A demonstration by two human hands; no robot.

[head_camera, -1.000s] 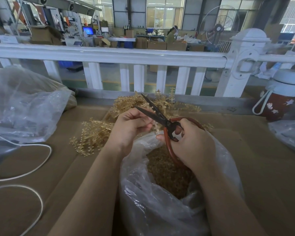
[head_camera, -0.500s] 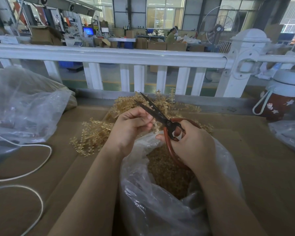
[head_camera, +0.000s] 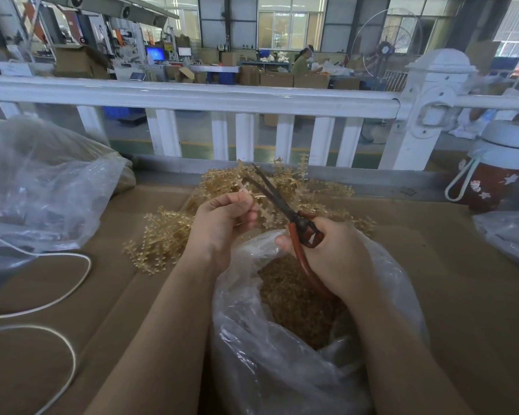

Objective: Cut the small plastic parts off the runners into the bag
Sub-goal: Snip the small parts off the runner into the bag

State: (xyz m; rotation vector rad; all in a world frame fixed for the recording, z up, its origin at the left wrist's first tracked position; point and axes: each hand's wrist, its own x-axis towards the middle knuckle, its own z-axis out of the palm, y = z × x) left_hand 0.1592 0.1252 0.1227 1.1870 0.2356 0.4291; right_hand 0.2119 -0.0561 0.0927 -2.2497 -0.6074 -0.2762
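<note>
Left hand [head_camera: 219,223] pinches a runner [head_camera: 259,209] in curled fingers, above the bag [head_camera: 282,369]. Right hand [head_camera: 339,259] grips scissors [head_camera: 285,208], blades slightly apart beside the runner.

Two bare forearms enter from six o'clock, with no sleeve, watch, bracelet or glove showing anywhere along them. The left hand [head_camera: 222,223] and right hand [head_camera: 336,259] are bare too, with no rings on the fingers that show. The right thumb's nail, toward nine o'clock, is short and unpainted.
</note>
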